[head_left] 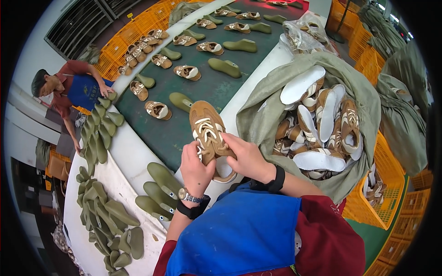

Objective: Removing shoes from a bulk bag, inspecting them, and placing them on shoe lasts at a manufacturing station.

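Note:
A brown sneaker (210, 131) with white laces is held between my two hands, its toe pointing away from me. My left hand (195, 166) grips its left side near the heel opening. On the right side, my right hand (246, 155) has fingers and thumb closed on the upper by the laces. The palm sides of both hands are partly hidden. Just to the left of my left wrist lie several olive-green shoe lasts (162, 184). To the right of my right hand, a grey-green sack (262, 110) is filled with brown and white sneakers (326, 115), some showing white soles.
A green conveyor belt (152, 124) carries sneakers and green lasts in rows. Many lasts (108, 216) are heaped on the white table (73, 198) at left. A co-worker (76, 87) in a blue apron handles lasts there. An orange crate (377, 202) stands beside the sack.

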{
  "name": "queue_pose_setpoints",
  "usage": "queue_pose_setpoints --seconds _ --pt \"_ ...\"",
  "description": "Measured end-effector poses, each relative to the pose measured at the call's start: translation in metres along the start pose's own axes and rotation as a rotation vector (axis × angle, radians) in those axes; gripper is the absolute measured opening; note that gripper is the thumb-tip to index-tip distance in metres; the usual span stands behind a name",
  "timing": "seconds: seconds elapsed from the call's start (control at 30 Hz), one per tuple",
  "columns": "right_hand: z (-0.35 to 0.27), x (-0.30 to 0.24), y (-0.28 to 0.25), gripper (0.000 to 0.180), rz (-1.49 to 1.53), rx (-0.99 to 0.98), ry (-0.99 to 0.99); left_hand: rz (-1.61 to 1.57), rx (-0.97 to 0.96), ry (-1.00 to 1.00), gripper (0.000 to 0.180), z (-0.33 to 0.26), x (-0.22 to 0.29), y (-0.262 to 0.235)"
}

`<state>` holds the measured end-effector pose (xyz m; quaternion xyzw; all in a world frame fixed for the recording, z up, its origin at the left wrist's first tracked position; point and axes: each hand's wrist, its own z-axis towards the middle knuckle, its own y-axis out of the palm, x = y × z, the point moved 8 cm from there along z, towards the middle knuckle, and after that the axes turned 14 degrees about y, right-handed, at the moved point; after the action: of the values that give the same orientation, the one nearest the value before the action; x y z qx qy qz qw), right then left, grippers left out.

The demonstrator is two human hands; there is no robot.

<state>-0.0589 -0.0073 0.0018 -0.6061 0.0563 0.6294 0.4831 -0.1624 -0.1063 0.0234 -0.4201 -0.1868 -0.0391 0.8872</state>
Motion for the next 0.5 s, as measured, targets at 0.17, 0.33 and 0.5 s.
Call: queue_pose_setpoints --seconds 0.17,0.33,0.5 --pt "0.004 0.013 0.0 0.053 0.073 -0.079 0.016 -0.102 0.093 0.114 0.024 -0.003 0.002 -0.007" --pt "0.006 0.014 -0.002 0.053 0.361 -0.271 0.272 -0.451 0.014 -0.197 0.025 -0.012 -0.023 0.002" --pt "-0.001 -0.038 -0.014 0.053 -0.157 0.025 -0.246 -0.394 0.058 -0.133 0.064 -0.003 -0.008 -0.007"
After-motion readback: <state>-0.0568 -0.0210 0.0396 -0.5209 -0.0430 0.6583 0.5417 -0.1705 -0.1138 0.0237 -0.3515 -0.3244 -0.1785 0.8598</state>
